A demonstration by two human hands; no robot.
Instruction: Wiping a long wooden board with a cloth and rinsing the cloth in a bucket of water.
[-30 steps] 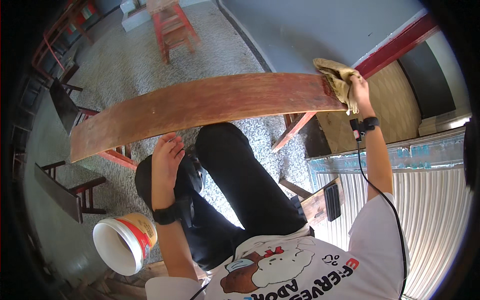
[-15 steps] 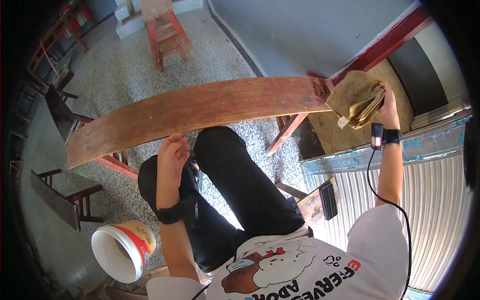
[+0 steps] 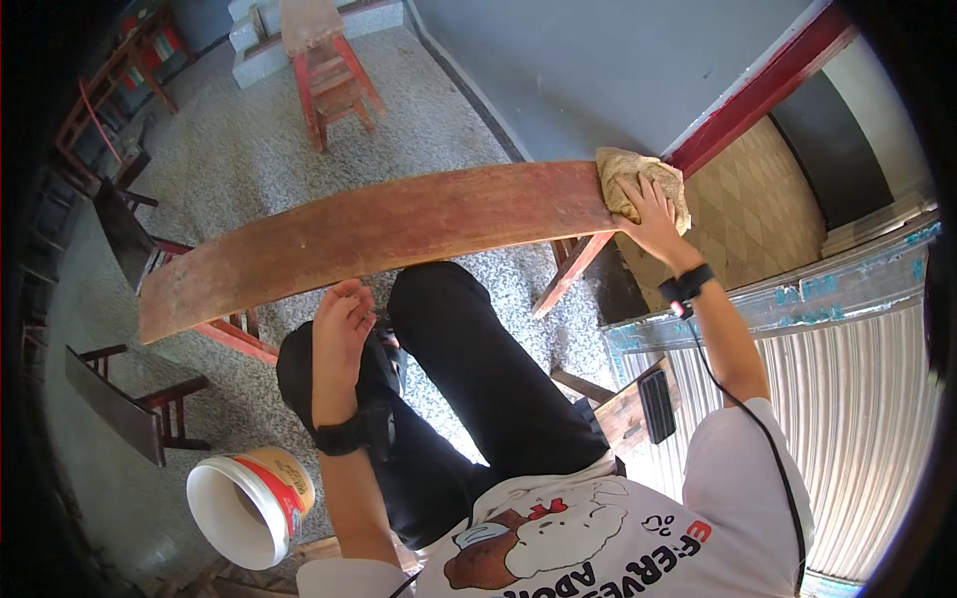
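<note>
A long reddish-brown wooden bench stretches across in front of my knees, its top worn. At its right end my right hand holds a folded tan cloth against the wood, fingers splayed over it. The cloth hangs a little past the bench end. My left hand rests above my left thigh, close to the bench's near edge. Its fingers are loosely bent and apart, with nothing in them. Both wrists carry black straps, and a cable runs from the right one.
At lower left stands a white-lined bucket with a red and tan outside. Dark benches line the left side. A red-legged bench stands at the back. A black phone-like device lies on wood beside my right hip, near a corrugated shutter.
My right hand has moved left with the cloth, from beyond the bench end onto it, and the cloth now lies flatter under the fingers. The left hand has barely moved.
</note>
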